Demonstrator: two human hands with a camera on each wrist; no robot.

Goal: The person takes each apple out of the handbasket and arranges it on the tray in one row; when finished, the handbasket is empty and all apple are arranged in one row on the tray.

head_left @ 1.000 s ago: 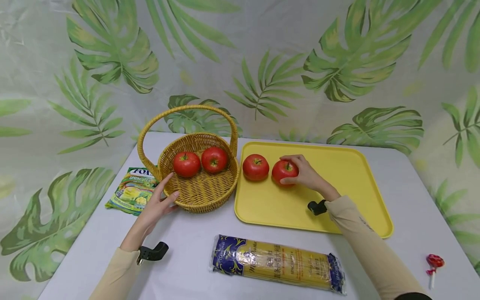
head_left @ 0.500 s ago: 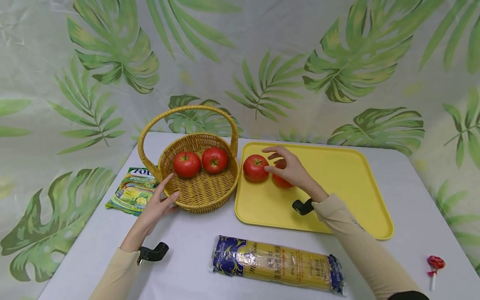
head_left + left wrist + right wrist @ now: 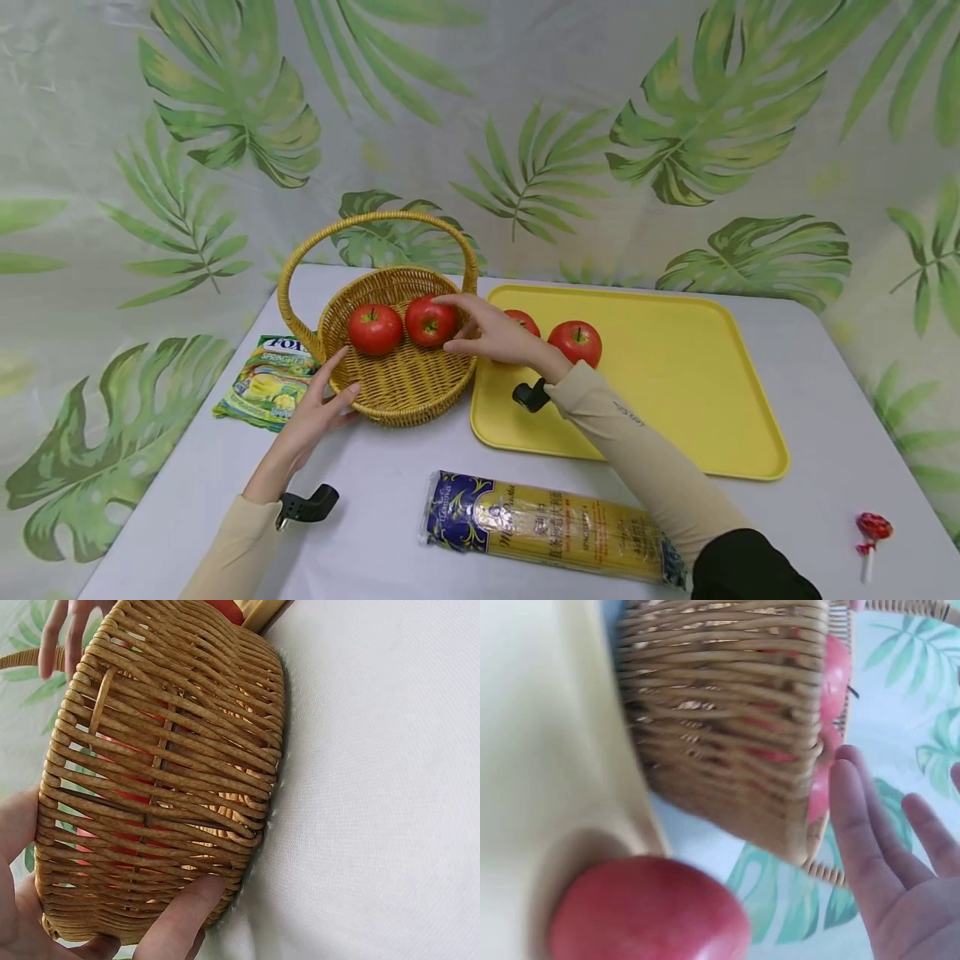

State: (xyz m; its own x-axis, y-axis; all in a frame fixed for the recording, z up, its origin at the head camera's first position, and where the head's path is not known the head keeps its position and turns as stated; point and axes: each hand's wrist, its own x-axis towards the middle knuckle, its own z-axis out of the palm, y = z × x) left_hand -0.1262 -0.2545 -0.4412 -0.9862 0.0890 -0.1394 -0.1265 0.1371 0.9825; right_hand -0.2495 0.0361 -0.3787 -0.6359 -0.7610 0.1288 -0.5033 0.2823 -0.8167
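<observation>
The wicker basket (image 3: 408, 392) with a tall arched handle holds two red apples, one on the left (image 3: 375, 329) and one on the right (image 3: 431, 321). My left hand (image 3: 311, 421) rests against its near-left side, fingers spread over the rim and wall; a fingertip also touches the weave low down in the left wrist view. My right hand (image 3: 498, 333) reaches over the basket's right rim to the right apple, fingers extended in the right wrist view; whether they touch it I cannot tell. Beneath that arm, two more apples sit on the yellow tray, one partly hidden (image 3: 522, 321), one in view (image 3: 576, 342).
The yellow tray (image 3: 675, 375) lies right of the basket. A spaghetti pack (image 3: 547, 529) lies in front, partly under my right forearm. A Fox's sweets bag (image 3: 266, 383) is partly behind the basket. A red lollipop (image 3: 873, 527) lies far right; a leaf-patterned cloth (image 3: 525, 125) hangs behind.
My right hand has left the tray's right apple, passed over the other tray apple and moved left to the right apple in the basket. My left hand and the basket stay put.
</observation>
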